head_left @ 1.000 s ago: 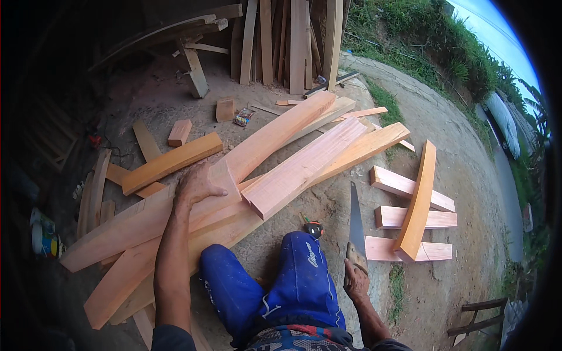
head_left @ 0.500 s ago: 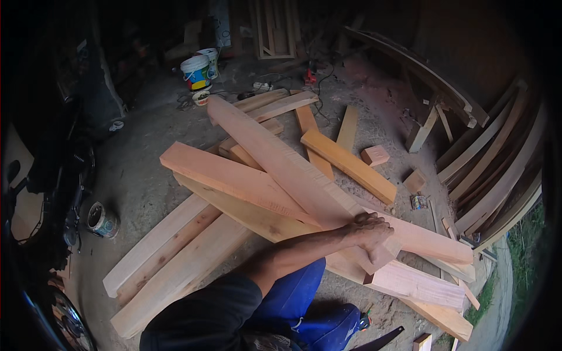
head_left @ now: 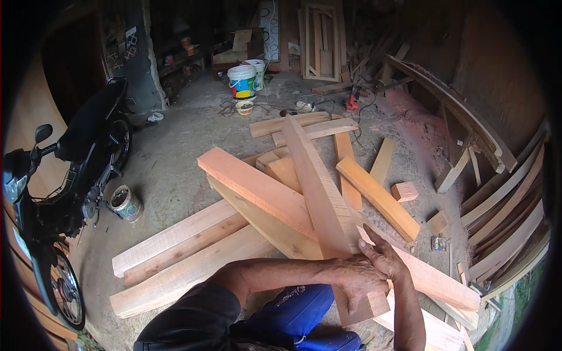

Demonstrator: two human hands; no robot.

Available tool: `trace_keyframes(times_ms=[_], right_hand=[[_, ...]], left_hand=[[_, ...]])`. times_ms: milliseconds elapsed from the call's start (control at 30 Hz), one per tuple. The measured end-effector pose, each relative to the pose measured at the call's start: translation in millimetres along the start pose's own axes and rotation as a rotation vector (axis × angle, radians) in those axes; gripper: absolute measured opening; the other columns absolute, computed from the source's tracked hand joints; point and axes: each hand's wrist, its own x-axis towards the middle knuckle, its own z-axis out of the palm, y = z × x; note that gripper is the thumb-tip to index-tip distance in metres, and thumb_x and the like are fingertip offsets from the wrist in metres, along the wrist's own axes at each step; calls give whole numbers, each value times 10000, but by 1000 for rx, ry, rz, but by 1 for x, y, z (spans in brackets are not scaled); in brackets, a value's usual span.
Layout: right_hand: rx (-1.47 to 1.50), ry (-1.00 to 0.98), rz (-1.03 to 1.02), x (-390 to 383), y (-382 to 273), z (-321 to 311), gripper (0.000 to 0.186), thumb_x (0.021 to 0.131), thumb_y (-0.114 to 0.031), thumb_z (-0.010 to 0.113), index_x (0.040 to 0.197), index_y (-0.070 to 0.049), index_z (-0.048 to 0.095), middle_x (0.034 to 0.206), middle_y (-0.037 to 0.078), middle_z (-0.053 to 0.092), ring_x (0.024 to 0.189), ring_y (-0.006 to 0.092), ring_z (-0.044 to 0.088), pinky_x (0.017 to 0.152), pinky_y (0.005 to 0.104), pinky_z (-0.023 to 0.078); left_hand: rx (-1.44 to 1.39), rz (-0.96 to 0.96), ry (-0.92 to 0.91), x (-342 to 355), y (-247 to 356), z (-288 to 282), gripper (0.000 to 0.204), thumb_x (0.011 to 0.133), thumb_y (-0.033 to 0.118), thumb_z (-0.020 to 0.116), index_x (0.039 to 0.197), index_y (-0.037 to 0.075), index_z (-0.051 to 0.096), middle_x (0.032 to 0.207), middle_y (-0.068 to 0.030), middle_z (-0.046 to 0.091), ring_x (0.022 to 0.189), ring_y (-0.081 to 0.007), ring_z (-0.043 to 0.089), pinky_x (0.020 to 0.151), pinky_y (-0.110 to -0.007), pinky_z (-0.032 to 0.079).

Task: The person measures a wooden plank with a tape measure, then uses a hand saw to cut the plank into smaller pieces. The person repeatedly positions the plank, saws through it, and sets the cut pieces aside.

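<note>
A long, pale reddish plank (head_left: pixel 319 187) lies slantwise across the other timber, its near end in front of my knees. My left hand (head_left: pixel 358 282) is closed over the plank close to that end, with the thumb down the near face. My right hand (head_left: pixel 383 257) comes in from the lower right and overlaps the left hand's fingers. Its index finger and thumb are stretched out and apart beside the plank's right edge; its other fingers are partly hidden. Beneath the plank lie a thick pinkish beam (head_left: pixel 257 190) and a yellowish board (head_left: pixel 252 219).
More beams (head_left: pixel 181 269) lie at the left, and an orange-brown board (head_left: pixel 377 199) at the right. A motorcycle (head_left: pixel 76 158) and a bucket (head_left: pixel 126 205) stand left. Paint buckets (head_left: pixel 242 82) stand farther back. Curved boards (head_left: pixel 509 216) lean along the right wall near a wooden trestle (head_left: pixel 456 117).
The view has tilted up and shows more of the room. The plank has turned, its near end now closer to me. My right hand has come into view beside the left.
</note>
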Motion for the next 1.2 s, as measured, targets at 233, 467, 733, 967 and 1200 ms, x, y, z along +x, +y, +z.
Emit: trace_keyframes(times_ms=[233, 467, 733, 967, 1200], right_hand=[[-656, -72, 39, 75, -39, 35, 1169, 892, -665, 738, 1735, -96, 164, 1735, 310, 251, 1628, 399, 260, 1342, 406, 221], [-664, 86, -68, 41, -15, 76, 994, 880, -372, 726, 1728, -168, 249, 1447, 336, 524, 1325, 467, 602, 1169, 464, 493], [-623, 171, -60, -116, 51, 93, 939, 860, -305, 775, 1697, -227, 355, 1378, 281, 548, 1210, 456, 662, 1062, 474, 566], [-551, 198, 107, -307, 88, 122, 928, 865, -361, 797, 1682, -389, 359, 1483, 218, 513, 1183, 436, 701, 1026, 504, 596], [-377, 334, 396, -438, 90, 211, 914, 817, -337, 840, 1639, -394, 443, 1515, 208, 504, 1201, 384, 711, 898, 462, 648]], left_hand=[[116, 9, 159, -42, 9, 1, 1232, 462, 477, 963, 1536, 68, 520, 1574, -167, 511, 1526, -374, 398, 1264, -552, 312], [249, 23, 183, -70, 33, 54, 1199, 562, 496, 928, 1583, 58, 479, 1600, -168, 496, 1533, -350, 415, 1284, -541, 302], [118, 373, 629, -42, 95, 188, 576, 866, 268, 760, 1392, 59, 651, 1489, -115, 574, 1456, -306, 505, 1274, -482, 392], [-511, -631, 1196, -97, 39, 189, 552, 1037, 367, 725, 1402, 4, 526, 1388, -185, 562, 1263, -331, 562, 1104, -465, 457], [-1899, -514, 1074, -55, -57, 213, 1042, 935, 896, 480, 1568, 69, 461, 1534, -160, 527, 1450, -312, 461, 1256, -469, 318]])
